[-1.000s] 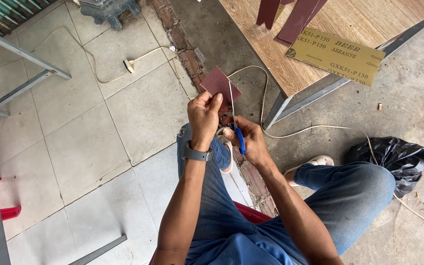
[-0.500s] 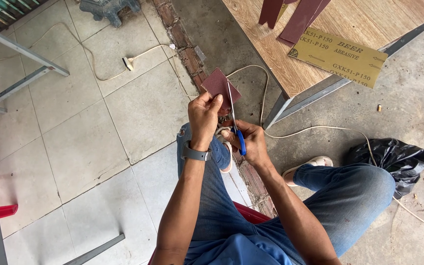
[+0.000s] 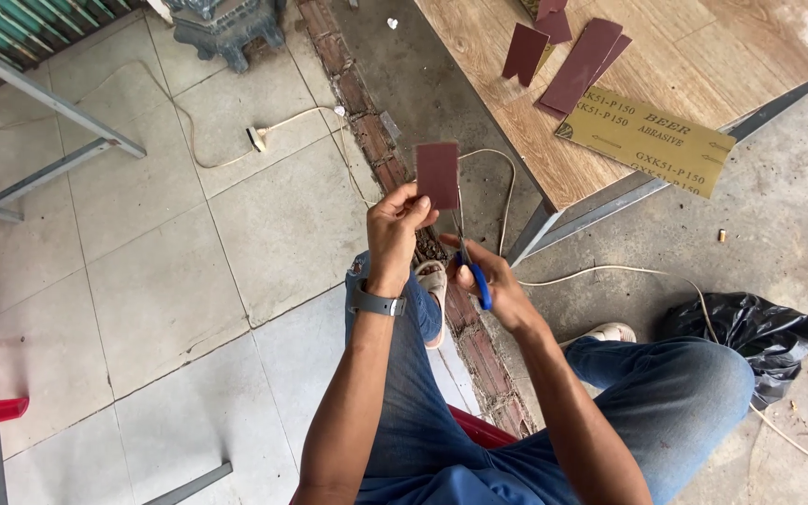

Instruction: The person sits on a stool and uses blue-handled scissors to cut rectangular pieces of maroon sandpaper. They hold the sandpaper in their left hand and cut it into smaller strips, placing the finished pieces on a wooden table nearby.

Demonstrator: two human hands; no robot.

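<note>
My left hand (image 3: 395,227) pinches the lower edge of a dark red-brown rectangle of sandpaper (image 3: 438,174) and holds it upright in front of me. My right hand (image 3: 493,281) grips blue-handled scissors (image 3: 472,266), whose blades point up along the right edge of that piece. A grey watch sits on my left wrist. Both hands hover above my knees, in blue jeans, over a brick strip in the floor.
A wooden table (image 3: 516,103) at upper right carries several cut red-brown strips (image 3: 580,64) and a yellow-backed sandpaper sheet (image 3: 645,140). A black plastic bag (image 3: 741,327) lies right. A white cable with plug (image 3: 259,138) crosses the tiles; metal frame legs (image 3: 58,150) stand left.
The sandpaper piece in my left hand has turned from tilted to upright. The scissors stay at its right edge. The view has shifted slightly, showing more of the table.
</note>
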